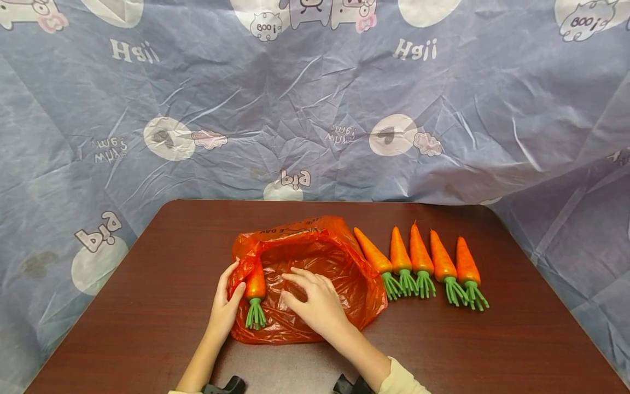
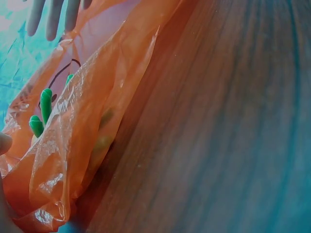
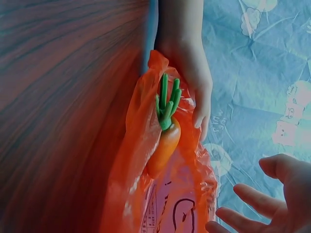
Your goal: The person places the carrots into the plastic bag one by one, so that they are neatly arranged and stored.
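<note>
This looks like a screened-off tabletop setup; whether it stands in a home, an office or a lab cannot be told. A crinkled blue-grey sheet (image 1: 275, 98) with cartoon prints (image 1: 310, 12) hangs beyond the brown wood-grain table (image 1: 147, 284), wrapping round its far right corner.

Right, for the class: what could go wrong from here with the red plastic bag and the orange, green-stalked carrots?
The thin red plastic bag is soft and crumpled, so its mouth might sag if the left hand let go of its side.
The carrot inside the bag lies near its edge, stalks toward the opening, and could slip out if that side dropped.
Shifting the bag might nudge the closest loose carrot beside it.
</note>
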`<state>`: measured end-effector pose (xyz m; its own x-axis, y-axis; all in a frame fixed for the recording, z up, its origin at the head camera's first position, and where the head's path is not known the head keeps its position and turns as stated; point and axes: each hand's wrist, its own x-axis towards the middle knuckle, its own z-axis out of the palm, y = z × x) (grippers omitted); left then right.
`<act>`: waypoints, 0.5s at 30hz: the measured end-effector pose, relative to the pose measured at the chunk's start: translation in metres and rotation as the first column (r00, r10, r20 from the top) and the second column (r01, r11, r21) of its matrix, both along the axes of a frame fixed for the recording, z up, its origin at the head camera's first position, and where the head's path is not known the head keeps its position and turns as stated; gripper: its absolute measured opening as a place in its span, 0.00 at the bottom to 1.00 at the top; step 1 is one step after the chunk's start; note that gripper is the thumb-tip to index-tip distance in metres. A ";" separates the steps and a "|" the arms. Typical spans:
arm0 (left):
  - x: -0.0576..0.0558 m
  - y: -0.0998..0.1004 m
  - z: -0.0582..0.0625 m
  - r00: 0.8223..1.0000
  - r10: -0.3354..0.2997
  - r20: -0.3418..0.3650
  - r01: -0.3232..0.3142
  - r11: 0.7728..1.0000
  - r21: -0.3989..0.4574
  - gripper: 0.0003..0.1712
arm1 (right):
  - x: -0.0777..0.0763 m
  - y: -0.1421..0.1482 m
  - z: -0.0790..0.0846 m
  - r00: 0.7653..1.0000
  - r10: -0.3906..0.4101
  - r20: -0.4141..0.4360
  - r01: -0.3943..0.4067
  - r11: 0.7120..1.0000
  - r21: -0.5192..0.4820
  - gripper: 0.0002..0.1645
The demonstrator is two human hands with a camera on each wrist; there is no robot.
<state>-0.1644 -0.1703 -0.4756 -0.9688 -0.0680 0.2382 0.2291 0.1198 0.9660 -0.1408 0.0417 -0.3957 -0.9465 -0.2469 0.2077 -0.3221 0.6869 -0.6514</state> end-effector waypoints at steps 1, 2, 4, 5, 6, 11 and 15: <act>0.000 0.000 0.000 1.000 0.002 -0.001 -0.002 1.000 0.000 0.28 | 0.000 0.002 0.000 1.000 -0.003 -0.002 0.003 1.000 0.002 0.23; 0.000 0.000 0.000 1.000 0.002 -0.001 -0.002 1.000 -0.001 0.28 | 0.000 0.003 -0.001 1.000 -0.009 -0.004 0.009 1.000 0.004 0.23; 0.000 0.000 0.001 1.000 0.000 -0.003 0.000 1.000 0.002 0.28 | 0.001 0.007 0.000 1.000 -0.019 -0.011 0.019 1.000 0.013 0.24; 0.000 0.000 0.001 1.000 -0.002 -0.004 0.002 1.000 0.004 0.28 | 0.001 0.009 0.000 1.000 -0.019 -0.020 0.019 1.000 0.018 0.24; 0.000 0.000 0.001 1.000 -0.004 -0.004 0.004 1.000 0.007 0.28 | 0.002 0.011 0.001 0.999 -0.019 -0.027 0.019 1.000 0.020 0.24; 0.000 0.000 0.001 1.000 -0.010 -0.010 0.010 1.000 0.016 0.28 | 0.006 0.021 0.004 0.998 -0.023 -0.064 0.025 1.000 0.020 0.23; 0.000 0.000 0.000 1.000 -0.014 -0.011 0.014 1.000 0.022 0.28 | 0.009 0.030 0.005 0.995 -0.037 -0.093 0.039 0.999 0.018 0.24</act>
<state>-0.1642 -0.1702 -0.4756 -0.9671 -0.0596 0.2475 0.2413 0.0948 0.9658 -0.1320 0.0713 -0.3904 -0.9322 -0.2158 0.2906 -0.3538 0.7125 -0.6060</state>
